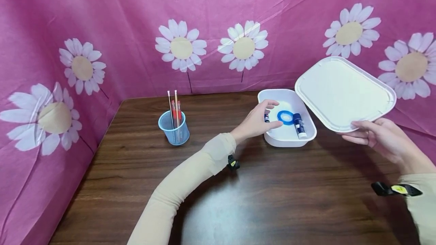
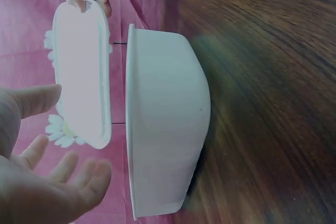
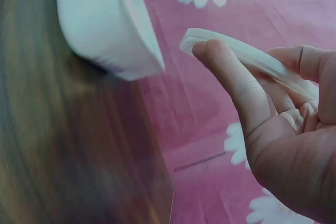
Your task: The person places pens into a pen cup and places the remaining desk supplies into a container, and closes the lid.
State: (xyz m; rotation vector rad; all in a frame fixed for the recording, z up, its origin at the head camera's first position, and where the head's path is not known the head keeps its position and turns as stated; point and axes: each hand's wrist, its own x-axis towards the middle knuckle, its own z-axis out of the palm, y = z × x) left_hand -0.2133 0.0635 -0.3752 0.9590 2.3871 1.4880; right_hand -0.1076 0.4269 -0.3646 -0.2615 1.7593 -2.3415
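My right hand [image 1: 385, 139] pinches the near corner of a white plastic lid [image 1: 345, 92], tilted up in the air to the right of a white plastic box [image 1: 289, 143]. Thumb and fingers grip the lid's edge in the right wrist view. Over the left side of the box reaches my left hand [image 1: 255, 120], fingers spread and gently bent, with nothing between them in the left wrist view. Inside the box lie a blue ring-shaped roll of tape [image 1: 285, 117] and a dark blue glue stick [image 1: 299, 126]. A small dark blue item [image 1: 267, 118] shows behind the left fingers, mostly hidden.
A blue mesh pen cup [image 1: 175, 131] with red pens and two thin sticks stands left of the box on the dark wooden table [image 1: 289, 192]. Behind the table hangs a pink cloth [image 1: 211, 3] with white daisies.
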